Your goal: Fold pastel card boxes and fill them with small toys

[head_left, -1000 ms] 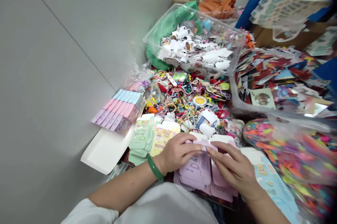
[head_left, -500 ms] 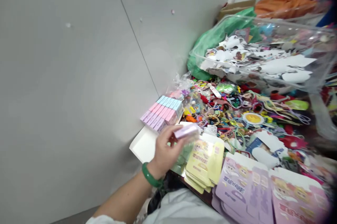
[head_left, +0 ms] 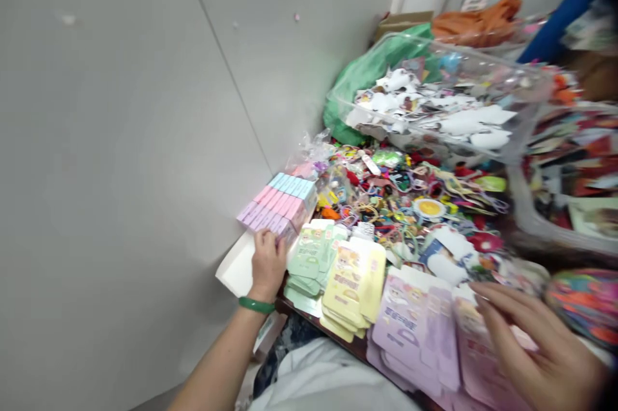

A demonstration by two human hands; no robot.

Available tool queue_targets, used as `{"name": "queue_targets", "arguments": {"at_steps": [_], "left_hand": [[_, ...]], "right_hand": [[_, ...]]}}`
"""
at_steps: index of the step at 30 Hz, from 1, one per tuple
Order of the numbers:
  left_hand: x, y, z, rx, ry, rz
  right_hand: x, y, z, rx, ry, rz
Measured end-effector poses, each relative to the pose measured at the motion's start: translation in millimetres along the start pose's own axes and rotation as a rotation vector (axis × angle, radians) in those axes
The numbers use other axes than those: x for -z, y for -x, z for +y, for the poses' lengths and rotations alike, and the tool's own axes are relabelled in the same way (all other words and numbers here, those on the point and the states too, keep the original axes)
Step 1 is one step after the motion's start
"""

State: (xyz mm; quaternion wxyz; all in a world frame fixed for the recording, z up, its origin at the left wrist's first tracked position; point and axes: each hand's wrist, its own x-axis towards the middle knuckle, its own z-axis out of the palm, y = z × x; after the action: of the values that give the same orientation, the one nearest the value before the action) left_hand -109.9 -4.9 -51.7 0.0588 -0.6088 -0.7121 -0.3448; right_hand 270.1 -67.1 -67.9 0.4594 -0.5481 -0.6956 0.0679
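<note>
My left hand [head_left: 268,266], with a green bangle at its wrist, is at the near end of rows of small boxes [head_left: 277,198] in blue, pink and purple. Its fingers are closed on a small purple box at the end of those rows, mostly hidden by the fingers. The rows stand in a white open tray [head_left: 236,266]. Over the pink flat cartons [head_left: 476,340] at the lower right is my right hand [head_left: 535,340], slightly blurred. Its fingers are stretched out with the thumb apart below them, and I see nothing held.
Stacks of green [head_left: 309,256], yellow [head_left: 350,282] and purple flat cartons [head_left: 408,327] line the table's front edge. Behind them lies a heap of colourful trinkets [head_left: 386,205]. A clear plastic bin [head_left: 420,118] of cut-outs stands farther back. The grey wall [head_left: 120,140] bounds the left.
My left hand has carried the small purple box left and down to the rows, uncovering the green cartons. My right hand has come into view at the right. The camera view has shifted right.
</note>
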Motion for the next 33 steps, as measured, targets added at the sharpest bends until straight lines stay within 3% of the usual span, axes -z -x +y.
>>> {"name": "queue_targets", "arguments": {"at_steps": [3, 7, 10, 13, 16, 19, 22, 26, 33], "left_hand": [[7.4, 1, 2, -0.014, 0.020, -0.024], [20.4, 1, 12, -0.045, -0.120, -0.018], [20.5, -1, 26, -0.229, -0.033, 0.018], [7.0, -4, 41, -0.471, 0.111, -0.100], [-14.2, -4, 53, -0.575, 0.099, -0.299], [-34.2, 2, 59, -0.577, -0.009, -0.473], [-48.5, 11, 59, -0.557, -0.071, -0.562], [-56.5, 17, 56, -0.554, -0.087, -0.570], [-55.4, 17, 56, -0.561, -0.075, -0.556]], "right_hand": [[3, -8, 5, 0.027, 0.151, -0.042], [10, -24, 25, -0.084, 0.261, -0.064], [13, -45, 35, -0.219, 0.301, -0.131], [13, -74, 34, -0.324, 0.348, -0.214], [13, -99, 32, -0.443, 0.468, -0.325], [16, -109, 38, -0.564, 0.590, -0.432], [20, -104, 50, -0.636, 0.625, -0.482], [20, -93, 56, -0.669, 0.630, -0.508], [5, -96, 46, -0.663, 0.627, -0.448]]}}
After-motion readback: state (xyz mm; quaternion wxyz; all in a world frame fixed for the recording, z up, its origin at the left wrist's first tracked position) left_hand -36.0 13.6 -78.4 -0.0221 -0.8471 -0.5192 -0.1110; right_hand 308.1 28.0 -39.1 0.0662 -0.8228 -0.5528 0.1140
